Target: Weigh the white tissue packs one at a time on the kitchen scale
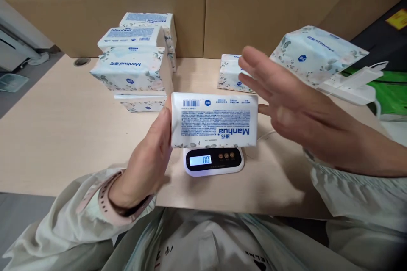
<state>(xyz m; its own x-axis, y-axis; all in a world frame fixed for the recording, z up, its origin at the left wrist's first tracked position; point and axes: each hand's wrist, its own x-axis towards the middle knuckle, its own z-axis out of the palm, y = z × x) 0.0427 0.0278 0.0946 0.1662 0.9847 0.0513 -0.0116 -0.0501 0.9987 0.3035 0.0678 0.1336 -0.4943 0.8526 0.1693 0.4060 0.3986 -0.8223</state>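
Observation:
A white pack of tissues (214,120) with blue print faces me, long side level, over a small digital scale (213,163). My left hand (149,156) grips the pack's left end, thumb along the edge and the other fingers mostly hidden behind it. On the other side my right hand (286,101) is open, fingers stretched out; a lower fingertip reaches the pack's right edge, and I cannot tell whether it touches. The scale's lit display reads 0.0, and its weighing plate is hidden behind the pack.
Several tissue packs (130,70) are stacked at the left back of the wooden table (57,135). Another pack (227,74) lies behind my right hand. A larger-looking pack (318,53) leans by a white power strip (352,87) at right. Cardboard boxes (254,8) form a wall behind.

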